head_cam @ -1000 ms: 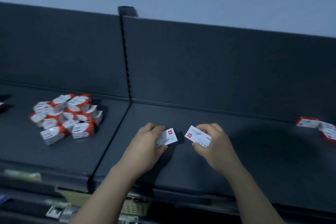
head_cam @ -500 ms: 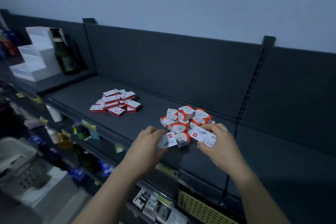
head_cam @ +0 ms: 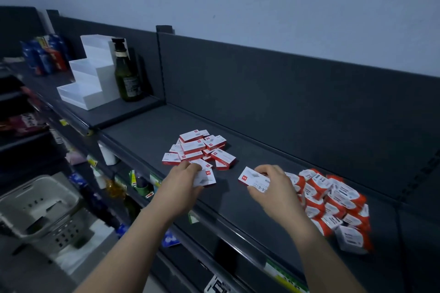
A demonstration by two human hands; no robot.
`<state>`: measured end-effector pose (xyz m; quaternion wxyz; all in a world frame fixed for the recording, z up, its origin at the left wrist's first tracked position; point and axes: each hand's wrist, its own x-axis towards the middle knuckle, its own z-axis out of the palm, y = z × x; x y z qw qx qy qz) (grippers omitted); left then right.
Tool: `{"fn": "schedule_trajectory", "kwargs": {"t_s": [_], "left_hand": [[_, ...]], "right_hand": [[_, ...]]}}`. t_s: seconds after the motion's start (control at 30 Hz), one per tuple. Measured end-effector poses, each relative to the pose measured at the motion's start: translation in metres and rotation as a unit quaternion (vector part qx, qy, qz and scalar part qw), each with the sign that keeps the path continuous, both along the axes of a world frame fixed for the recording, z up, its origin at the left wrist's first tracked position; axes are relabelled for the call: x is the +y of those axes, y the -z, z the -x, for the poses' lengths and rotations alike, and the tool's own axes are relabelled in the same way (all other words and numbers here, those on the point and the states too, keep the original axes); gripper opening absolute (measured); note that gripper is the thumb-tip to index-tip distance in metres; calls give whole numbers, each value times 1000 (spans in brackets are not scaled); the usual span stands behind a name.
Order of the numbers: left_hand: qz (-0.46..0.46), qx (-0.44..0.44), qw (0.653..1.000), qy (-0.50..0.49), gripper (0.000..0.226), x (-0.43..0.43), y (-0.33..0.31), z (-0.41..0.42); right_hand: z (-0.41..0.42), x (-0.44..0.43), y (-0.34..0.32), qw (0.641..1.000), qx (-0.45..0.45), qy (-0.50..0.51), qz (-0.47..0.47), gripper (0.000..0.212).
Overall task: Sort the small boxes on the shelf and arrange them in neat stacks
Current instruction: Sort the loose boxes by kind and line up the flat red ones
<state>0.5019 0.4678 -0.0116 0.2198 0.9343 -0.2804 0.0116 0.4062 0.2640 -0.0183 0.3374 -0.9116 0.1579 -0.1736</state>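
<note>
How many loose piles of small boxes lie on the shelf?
2: a red-and-white pile behind the left hand, an orange-and-white pile beside the right hand. Others may lie out of view.

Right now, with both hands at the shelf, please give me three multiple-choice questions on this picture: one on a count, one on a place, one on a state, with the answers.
1. How many heaps of small boxes lie on the shelf?
A. one
B. two
C. four

2. The green bottle stands
A. beside the white stepped organiser
B. between the heaps
C. in a hand

3. The right hand is
A. flat and empty
B. an empty fist
C. gripping a flat box

Answers:
1 B: there are a red-and-white heap and an orange-and-white heap.
2 A: the bottle stands close by the organiser's tall end.
3 C: its fingers and thumb pinch the box, while the left hand grips a second flat box.
</note>
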Motion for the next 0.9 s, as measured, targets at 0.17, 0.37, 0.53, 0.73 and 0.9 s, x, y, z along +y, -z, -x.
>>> {"fn": "schedule_trajectory", "kwargs": {"t_s": [0.17,0.37,0.53,0.73,0.9], "left_hand": [[-14,12,999,-29,38,-7,8,-53],[-15,20,999,-42,40,-21,23,-102],[-22,16,999,-35,41,-24,31,-129],[4,4,1000,-16,35,-26,32,-151],[-4,-13,1000,10,38,-22,33,-159]], "right_hand": [[-60,-3,11,1000,9,-21,-2,23],[-122,-8,31,998,27,-52,18,34],[-152,-7,40,996,35,-62,50,40],[-172,0,46,996,33,-33,74,43],[-176,12,49,997,15,1,73,37]]}}
